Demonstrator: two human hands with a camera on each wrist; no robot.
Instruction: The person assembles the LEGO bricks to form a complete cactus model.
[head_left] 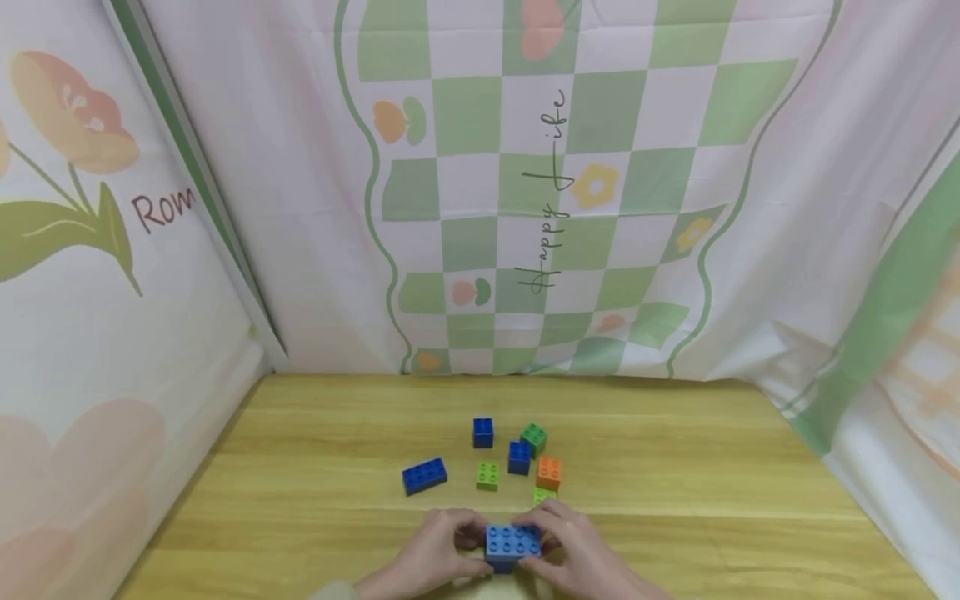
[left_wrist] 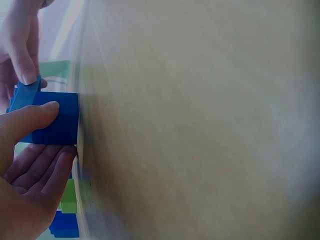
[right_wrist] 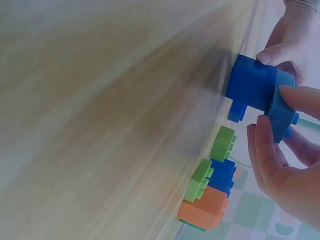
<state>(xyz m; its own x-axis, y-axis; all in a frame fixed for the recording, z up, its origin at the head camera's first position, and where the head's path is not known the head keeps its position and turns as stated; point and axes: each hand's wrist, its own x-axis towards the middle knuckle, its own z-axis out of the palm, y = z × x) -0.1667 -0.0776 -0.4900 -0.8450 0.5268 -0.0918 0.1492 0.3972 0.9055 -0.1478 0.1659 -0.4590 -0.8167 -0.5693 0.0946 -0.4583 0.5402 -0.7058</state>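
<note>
In the head view, a light blue toy building brick (head_left: 513, 540) with two rows of studs lies over a dark blue building brick (head_left: 502, 567) at the table's near side. My left hand (head_left: 442, 546) grips the dark blue one, its thumb flat on the near face in the left wrist view. The light blue brick is pinched by my right hand (head_left: 581, 550) between thumb and fingers, and its right end juts out past the dark blue brick (right_wrist: 251, 82). The dark blue brick's base is close to the wooden table in both wrist views.
Beyond my hands lie a long blue brick (head_left: 424, 476), two small blue bricks (head_left: 483, 432) (head_left: 519, 457), a green brick (head_left: 534, 438), an orange brick (head_left: 548, 472) and two lime bricks (head_left: 487, 476) (head_left: 543, 497). Printed curtains (head_left: 307, 208) hang around the wooden table (head_left: 300, 467).
</note>
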